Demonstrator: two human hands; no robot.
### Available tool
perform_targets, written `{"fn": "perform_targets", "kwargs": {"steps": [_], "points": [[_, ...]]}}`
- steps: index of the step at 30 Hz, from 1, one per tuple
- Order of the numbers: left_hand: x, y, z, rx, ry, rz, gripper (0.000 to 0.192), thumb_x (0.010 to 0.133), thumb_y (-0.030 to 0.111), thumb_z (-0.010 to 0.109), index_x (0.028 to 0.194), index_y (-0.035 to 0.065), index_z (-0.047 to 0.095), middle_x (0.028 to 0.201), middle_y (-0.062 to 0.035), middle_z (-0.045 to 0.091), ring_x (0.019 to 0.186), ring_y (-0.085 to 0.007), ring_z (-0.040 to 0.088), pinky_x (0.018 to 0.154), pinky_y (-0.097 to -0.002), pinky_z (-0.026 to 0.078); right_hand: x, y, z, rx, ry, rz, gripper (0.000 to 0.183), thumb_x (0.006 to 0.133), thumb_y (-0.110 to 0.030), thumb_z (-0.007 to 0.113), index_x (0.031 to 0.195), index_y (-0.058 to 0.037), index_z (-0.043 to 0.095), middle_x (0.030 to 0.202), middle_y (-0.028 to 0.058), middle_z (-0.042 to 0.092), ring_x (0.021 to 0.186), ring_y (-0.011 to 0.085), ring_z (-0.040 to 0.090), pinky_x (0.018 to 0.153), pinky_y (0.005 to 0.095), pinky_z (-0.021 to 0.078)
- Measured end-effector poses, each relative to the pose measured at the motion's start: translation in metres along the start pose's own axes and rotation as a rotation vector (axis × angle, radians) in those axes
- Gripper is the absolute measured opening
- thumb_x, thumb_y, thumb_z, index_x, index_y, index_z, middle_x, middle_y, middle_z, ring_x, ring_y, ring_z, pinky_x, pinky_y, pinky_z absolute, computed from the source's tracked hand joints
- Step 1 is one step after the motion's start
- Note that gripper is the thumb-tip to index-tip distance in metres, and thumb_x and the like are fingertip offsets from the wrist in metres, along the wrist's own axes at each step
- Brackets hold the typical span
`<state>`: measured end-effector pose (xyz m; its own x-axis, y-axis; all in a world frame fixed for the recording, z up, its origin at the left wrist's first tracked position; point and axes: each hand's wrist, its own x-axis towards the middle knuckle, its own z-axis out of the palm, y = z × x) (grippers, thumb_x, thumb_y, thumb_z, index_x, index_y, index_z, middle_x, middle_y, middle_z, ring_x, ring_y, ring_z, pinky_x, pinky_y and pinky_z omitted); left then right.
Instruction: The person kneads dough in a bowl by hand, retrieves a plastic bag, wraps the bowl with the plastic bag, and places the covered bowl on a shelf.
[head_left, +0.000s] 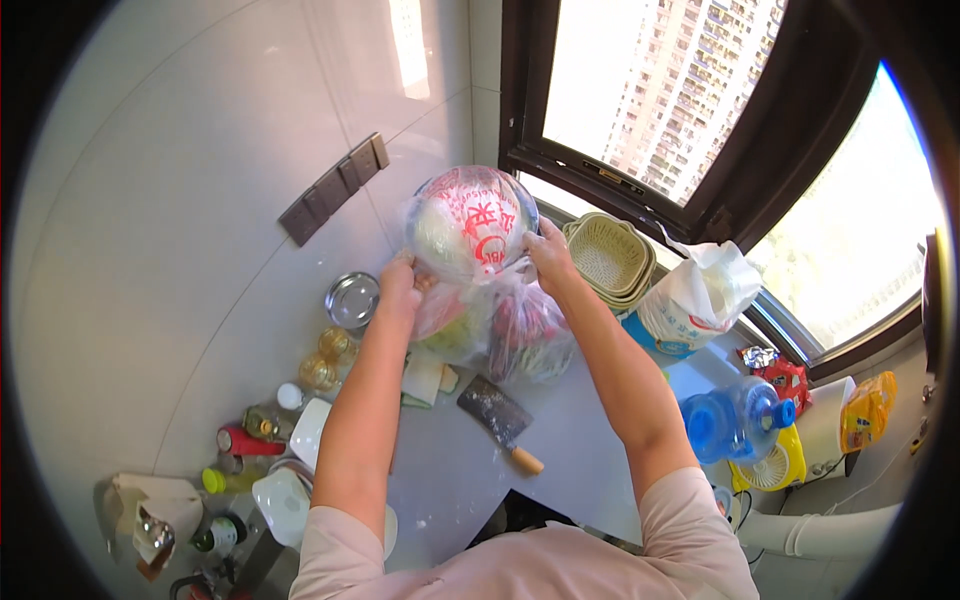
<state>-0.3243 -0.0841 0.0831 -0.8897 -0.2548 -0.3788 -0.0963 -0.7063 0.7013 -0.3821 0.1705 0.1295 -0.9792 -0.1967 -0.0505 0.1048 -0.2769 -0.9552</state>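
Observation:
My left hand (405, 285) and my right hand (550, 255) grip opposite sides of a bowl covered by a clear plastic bag (472, 225) with red printing. Through the bag a pale, rounded mass shows; its exact kind cannot be told. A strip of the bowl's metal rim (529, 201) is visible near my right hand. Just below it, clear plastic bags of produce (529, 330) sit against the back of the counter. Closer to me lies a cleaver (495, 409) with a wooden handle, its dark blade speckled white. Left of the blade are pale green-edged pieces (427, 379).
A small steel bowl (352, 298), glass jars (319, 369) and white dishes (281, 506) line the left wall. Nested plastic baskets (607, 255), a white bag (690, 307), a blue water jug (739, 420) and a yellow fan (772, 465) stand right, by the window (600, 172).

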Motion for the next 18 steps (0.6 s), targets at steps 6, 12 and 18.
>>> {"fn": "perform_targets", "kwargs": {"steps": [6, 12, 18], "points": [[0.097, -0.018, 0.034, 0.103, 0.070, -0.004, 0.020, 0.102, 0.017, 0.040, 0.113, 0.0069, 0.053, 0.105, -0.0100, 0.062, 0.082, -0.0272, 0.067, 0.069, -0.0454, 0.060, 0.094, 0.027, -0.030, 0.018, 0.039, 0.119, 0.043, 0.079, 0.002, 0.050, 0.122, -0.0040, 0.053, 0.083, 0.0081, 0.061, 0.060, 0.0166, 0.059, 0.047, 0.0323, 0.0495], [0.139, -0.043, 0.041, 0.106, 0.165, -0.050, 0.023, 0.102, 0.017, 0.039, 0.119, 0.0099, 0.053, 0.108, -0.0077, 0.061, 0.088, -0.0265, 0.066, 0.072, -0.0460, 0.059, 0.131, 0.061, -0.050, -0.110, 0.103, 0.215, 0.055, 0.079, 0.002, 0.051, 0.133, -0.0094, 0.048, 0.090, 0.0091, 0.062, 0.070, 0.0183, 0.061, 0.057, 0.0354, 0.0560], [0.146, -0.052, 0.043, 0.203, 0.166, -0.069, 0.026, 0.103, 0.017, 0.035, 0.121, 0.0102, 0.053, 0.112, -0.0079, 0.060, 0.093, -0.0261, 0.064, 0.077, -0.0461, 0.058, 0.137, 0.078, -0.062, -0.052, 0.119, 0.212, 0.053, 0.080, 0.001, 0.050, 0.131, -0.0099, 0.048, 0.089, 0.0083, 0.062, 0.071, 0.0178, 0.062, 0.056, 0.0342, 0.0554]]}}
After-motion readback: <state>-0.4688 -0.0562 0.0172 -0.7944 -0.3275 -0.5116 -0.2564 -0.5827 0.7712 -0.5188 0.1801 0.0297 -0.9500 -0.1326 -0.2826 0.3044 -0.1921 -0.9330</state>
